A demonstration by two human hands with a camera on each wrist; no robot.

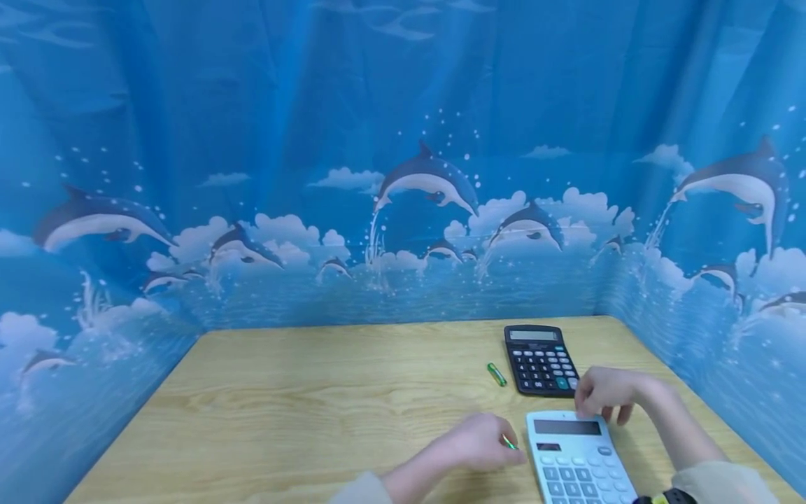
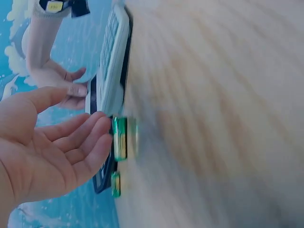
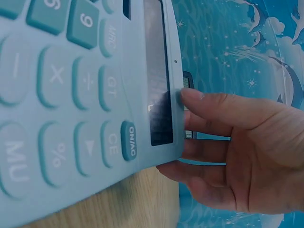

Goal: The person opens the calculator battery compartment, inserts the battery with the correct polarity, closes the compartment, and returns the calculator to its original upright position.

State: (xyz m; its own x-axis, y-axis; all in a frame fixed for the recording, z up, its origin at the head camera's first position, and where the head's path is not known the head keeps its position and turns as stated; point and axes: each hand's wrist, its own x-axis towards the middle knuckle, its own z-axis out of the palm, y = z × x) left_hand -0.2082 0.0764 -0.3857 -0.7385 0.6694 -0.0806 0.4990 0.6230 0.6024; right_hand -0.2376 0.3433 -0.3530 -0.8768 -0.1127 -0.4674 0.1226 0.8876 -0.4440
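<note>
Currently, the right hand (image 1: 607, 392) pinches the top edge of a pale plastic calculator (image 1: 576, 458), round-cornered and lying at the near right of the wood-grained worktop (image 1: 283, 399), its raised keys lettered ON/AC, CE, GT, MRC and MU. Just left of it, the left hand (image 1: 480, 442) has loosely extended fingers beside a shiny green-and-gold cylindrical battery (image 2: 120, 137); whether they touch it, I cannot tell. Beyond, a black calculator (image 1: 541, 374) with a 00 key sits near a second battery (image 1: 496, 374).
</note>
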